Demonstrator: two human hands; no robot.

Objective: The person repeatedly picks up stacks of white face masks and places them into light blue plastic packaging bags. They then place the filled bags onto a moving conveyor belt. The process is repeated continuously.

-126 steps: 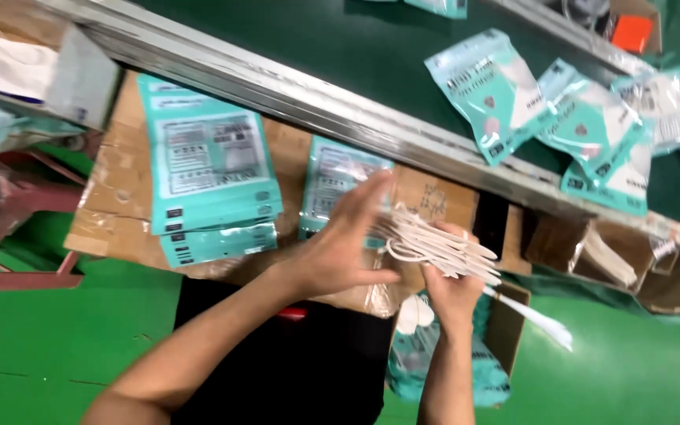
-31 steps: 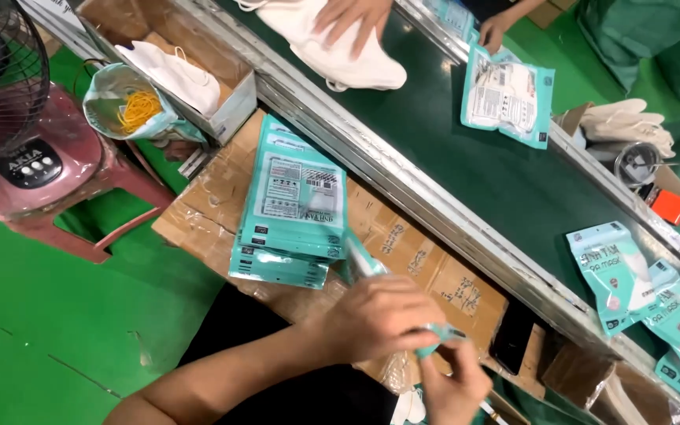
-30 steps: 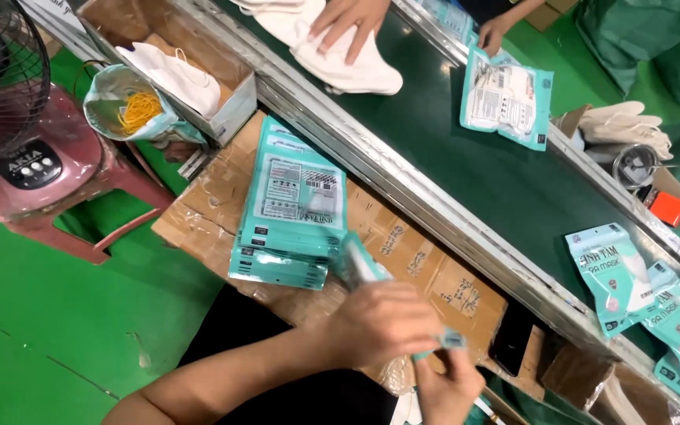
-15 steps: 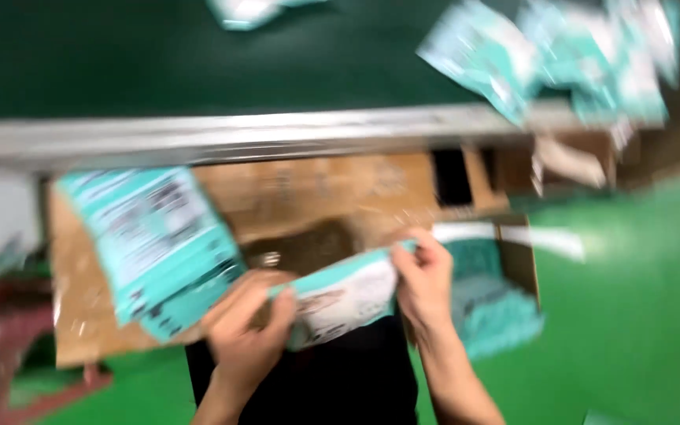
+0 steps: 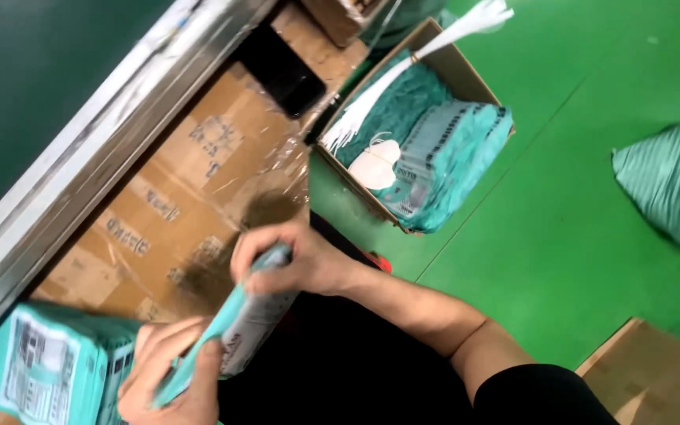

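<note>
- My left hand [image 5: 171, 374] and right hand [image 5: 293, 260] both pinch one flat teal pouch [image 5: 245, 327], one at each end, held just above the cardboard-covered bench [image 5: 190, 181].
- A stack of teal pouches [image 5: 37, 378] lies beside my left hand.
- An open carton [image 5: 426, 142] of teal packs sits on the green floor [image 5: 560, 197].
</note>
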